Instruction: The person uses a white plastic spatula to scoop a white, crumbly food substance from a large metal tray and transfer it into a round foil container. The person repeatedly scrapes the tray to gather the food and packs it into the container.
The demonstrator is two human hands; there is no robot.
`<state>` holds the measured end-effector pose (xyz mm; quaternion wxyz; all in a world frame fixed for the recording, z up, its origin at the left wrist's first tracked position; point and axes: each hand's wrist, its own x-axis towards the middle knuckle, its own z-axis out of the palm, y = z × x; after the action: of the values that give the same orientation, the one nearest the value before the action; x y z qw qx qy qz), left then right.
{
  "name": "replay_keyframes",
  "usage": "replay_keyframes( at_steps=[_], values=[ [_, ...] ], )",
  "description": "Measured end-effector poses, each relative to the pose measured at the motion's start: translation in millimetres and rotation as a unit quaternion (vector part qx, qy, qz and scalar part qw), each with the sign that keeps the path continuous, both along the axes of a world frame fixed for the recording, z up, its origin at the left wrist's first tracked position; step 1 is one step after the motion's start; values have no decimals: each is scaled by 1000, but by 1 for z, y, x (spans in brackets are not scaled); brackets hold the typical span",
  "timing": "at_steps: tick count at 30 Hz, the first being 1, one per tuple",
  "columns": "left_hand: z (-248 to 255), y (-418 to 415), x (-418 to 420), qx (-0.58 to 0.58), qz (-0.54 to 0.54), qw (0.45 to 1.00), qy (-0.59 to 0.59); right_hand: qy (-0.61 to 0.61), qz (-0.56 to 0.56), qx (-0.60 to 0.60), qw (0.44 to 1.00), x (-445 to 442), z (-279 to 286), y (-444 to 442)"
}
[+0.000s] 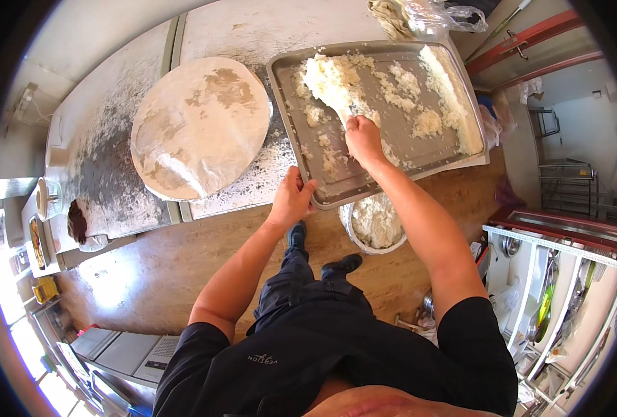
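My right hand [363,138] grips a white paddle [342,110] over a large metal tray [350,180]. The paddle's blade is mostly hidden by a heap of white, rice-like grains [332,78]. More grains [450,99] lie in a thick band along the tray's right side, with loose clumps between. My left hand [290,198] holds the tray's near left corner, thumb on the rim. Below the tray's near edge, a round container [349,229] holds more of the white food [376,221]; the tray partly hides it.
Left of the tray, a large round board [199,130] covered in clear film lies on the worn worktable [225,206]. A cloth [390,18] and clear plastic bags [436,18] are beyond the tray. Wire shelving [535,302] with utensils stands at the lower right.
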<state>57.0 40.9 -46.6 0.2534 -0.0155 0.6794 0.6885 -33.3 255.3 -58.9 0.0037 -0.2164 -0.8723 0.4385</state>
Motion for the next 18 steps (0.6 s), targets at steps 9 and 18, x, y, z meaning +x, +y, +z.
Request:
replay_keyframes(
  at_steps=[9,18],
  values=[
    [-6,1,0,-44,-2,999,12,32,-17,-82,996,60,48,36],
    [-15,2,0,-75,5,996,43,61,-58,-83,993,192,96,134]
  ],
)
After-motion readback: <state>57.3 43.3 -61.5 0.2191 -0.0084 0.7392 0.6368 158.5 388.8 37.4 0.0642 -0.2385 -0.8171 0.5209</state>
